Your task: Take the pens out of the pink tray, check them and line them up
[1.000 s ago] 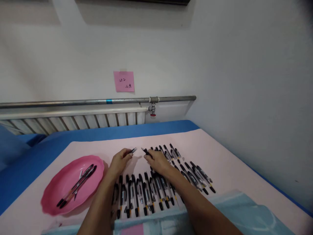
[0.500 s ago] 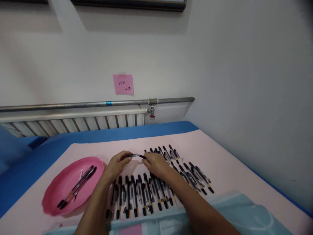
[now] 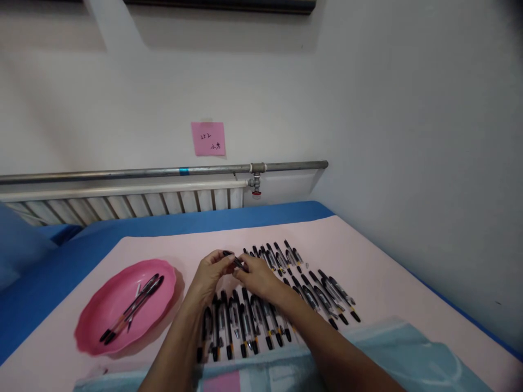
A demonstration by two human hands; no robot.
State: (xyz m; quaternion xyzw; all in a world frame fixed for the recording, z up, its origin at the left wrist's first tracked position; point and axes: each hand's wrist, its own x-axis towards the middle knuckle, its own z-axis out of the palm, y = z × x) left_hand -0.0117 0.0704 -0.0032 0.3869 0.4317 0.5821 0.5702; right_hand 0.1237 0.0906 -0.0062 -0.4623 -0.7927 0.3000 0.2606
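Observation:
My left hand [image 3: 213, 272] and my right hand [image 3: 254, 276] meet above the pink mat, fingers pinched together on one black pen [image 3: 235, 260] held between them. Under and behind my hands lie two rows of several black pens: a near row [image 3: 241, 324] by my forearms and a far row [image 3: 302, 272] reaching to the right. A pink dish [image 3: 92, 321] to the left holds a few assembled pens [image 3: 133, 307].
The pink mat [image 3: 368, 256] covers a blue surface [image 3: 49, 267]. A light blue cloth [image 3: 412, 359] lies at the near edge. A radiator [image 3: 122, 204] and metal pipe [image 3: 163, 171] run along the white wall, which bears a pink sticky note [image 3: 208, 138].
A second ago each hand held a separate pen part, a gap between them. The hands came together, joining the parts, and now sit closed against each other on the pen.

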